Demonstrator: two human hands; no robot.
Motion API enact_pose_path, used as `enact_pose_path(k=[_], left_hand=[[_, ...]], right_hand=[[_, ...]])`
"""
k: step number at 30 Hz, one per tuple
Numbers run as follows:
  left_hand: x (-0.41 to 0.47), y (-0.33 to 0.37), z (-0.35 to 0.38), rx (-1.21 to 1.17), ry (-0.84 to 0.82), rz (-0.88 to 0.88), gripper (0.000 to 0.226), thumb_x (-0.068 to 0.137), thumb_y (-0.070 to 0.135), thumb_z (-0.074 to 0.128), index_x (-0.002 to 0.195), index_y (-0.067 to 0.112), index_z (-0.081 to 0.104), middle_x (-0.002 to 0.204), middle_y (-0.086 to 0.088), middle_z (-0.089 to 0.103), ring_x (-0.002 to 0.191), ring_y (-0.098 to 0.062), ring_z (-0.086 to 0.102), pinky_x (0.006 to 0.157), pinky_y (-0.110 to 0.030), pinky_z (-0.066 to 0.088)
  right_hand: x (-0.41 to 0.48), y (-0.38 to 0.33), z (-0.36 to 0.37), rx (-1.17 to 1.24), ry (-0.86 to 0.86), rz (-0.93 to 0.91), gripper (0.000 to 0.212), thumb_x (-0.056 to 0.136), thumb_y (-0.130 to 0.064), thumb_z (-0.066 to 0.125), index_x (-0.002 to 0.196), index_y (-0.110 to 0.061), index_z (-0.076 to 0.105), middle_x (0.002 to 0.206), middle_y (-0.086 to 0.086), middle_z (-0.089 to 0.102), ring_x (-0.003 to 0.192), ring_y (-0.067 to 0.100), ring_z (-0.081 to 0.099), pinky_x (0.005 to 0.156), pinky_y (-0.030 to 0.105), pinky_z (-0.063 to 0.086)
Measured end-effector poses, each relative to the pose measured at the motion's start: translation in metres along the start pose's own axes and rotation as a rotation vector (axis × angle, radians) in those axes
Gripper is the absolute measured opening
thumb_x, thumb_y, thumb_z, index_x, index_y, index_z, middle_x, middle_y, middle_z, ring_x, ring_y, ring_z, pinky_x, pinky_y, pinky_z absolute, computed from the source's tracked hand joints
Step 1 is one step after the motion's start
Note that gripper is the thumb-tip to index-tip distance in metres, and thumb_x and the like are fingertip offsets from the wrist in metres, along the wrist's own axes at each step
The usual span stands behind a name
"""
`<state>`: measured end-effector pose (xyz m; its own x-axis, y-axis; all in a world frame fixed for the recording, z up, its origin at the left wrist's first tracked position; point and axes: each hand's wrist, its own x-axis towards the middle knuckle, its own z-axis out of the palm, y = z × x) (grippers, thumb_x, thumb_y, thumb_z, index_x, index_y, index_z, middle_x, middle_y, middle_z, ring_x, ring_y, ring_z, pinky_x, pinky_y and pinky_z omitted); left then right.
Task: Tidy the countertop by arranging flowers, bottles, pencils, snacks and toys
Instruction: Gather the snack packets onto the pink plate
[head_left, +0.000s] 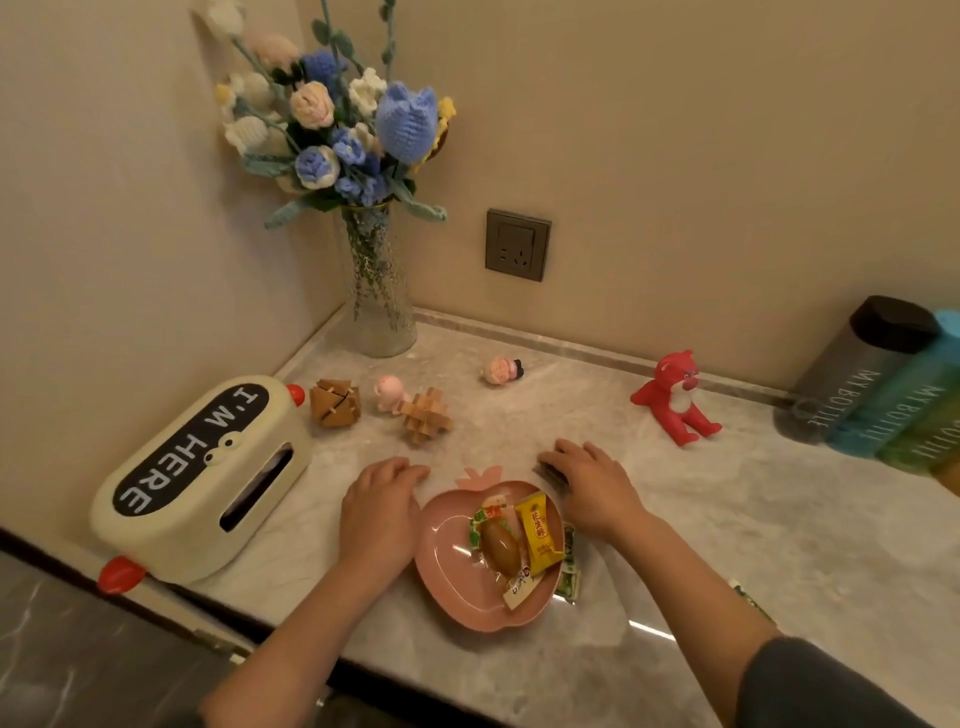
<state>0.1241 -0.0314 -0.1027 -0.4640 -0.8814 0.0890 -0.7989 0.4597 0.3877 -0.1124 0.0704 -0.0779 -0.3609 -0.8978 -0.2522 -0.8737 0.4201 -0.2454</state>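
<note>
While I plate snacks (537, 527), left hand (382, 512) lies released beside the plate (445, 551); right hand (592, 486) covers a dark packet (549, 471), grip unclear; lifting it comes next.

Home interior, a domestic corner. Marble-look bench (727, 519) runs into a corner of plain beige walls, with a wall socket (518, 245) mid-frame above it. Household stuff all over: glass vase (378, 312) of crocheted flowers (353, 119) upper left, cream tissue box (202, 478) lettered "I'M HERE" at left, wooden puzzles (335, 402) left of centre, red bear figure (675, 397) at right, pink fruit-shaped plate (447, 561) with wrapped snacks (540, 527) lower centre, drink bottles (883, 384) at right edge.
</note>
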Motion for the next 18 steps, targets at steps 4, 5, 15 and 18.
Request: enact_pose_path(k=[4,5,15,18], left_hand=[[-0.002,-0.001,-0.001,-0.02,-0.029,-0.025,0.04,0.092,0.015,0.048,0.125,0.035,0.061,0.132,0.005,0.051,0.122,-0.018,0.043,0.097,-0.032,0.04],[-0.001,-0.001,-0.002,-0.015,-0.041,-0.019,0.041,0.093,0.015,0.048,0.125,0.036,0.061,0.131,0.005,0.051,0.121,-0.019,0.043,0.096,-0.031,0.04],[-0.009,-0.004,-0.015,-0.396,0.024,-0.122,0.027,0.086,0.012,0.065,0.102,0.034,0.064,0.11,0.011,0.056,0.097,-0.01,0.059,0.078,-0.021,0.044],[-0.015,0.012,-0.026,-0.639,0.183,-0.176,0.019,0.084,0.02,0.07,0.091,0.036,0.063,0.1,0.014,0.059,0.089,-0.003,0.058,0.074,-0.016,0.044]], right_hand=[[0.0,-0.005,-0.004,-0.112,0.082,0.034,0.038,0.093,-0.041,0.054,0.13,-0.034,0.052,0.128,-0.001,0.048,0.117,0.024,0.043,0.085,0.039,0.046],[0.0,-0.006,-0.003,-0.111,0.097,0.043,0.036,0.093,-0.043,0.055,0.127,-0.034,0.054,0.124,-0.001,0.049,0.115,0.024,0.044,0.082,0.038,0.046],[-0.019,-0.008,0.007,0.299,0.335,0.075,0.035,0.097,-0.02,0.042,0.126,-0.024,0.06,0.123,0.0,0.063,0.109,0.021,0.059,0.082,0.035,0.051],[-0.038,-0.025,0.01,0.448,0.442,-0.042,0.036,0.097,-0.02,0.044,0.13,-0.026,0.057,0.127,-0.007,0.061,0.117,0.013,0.053,0.093,0.025,0.042]])
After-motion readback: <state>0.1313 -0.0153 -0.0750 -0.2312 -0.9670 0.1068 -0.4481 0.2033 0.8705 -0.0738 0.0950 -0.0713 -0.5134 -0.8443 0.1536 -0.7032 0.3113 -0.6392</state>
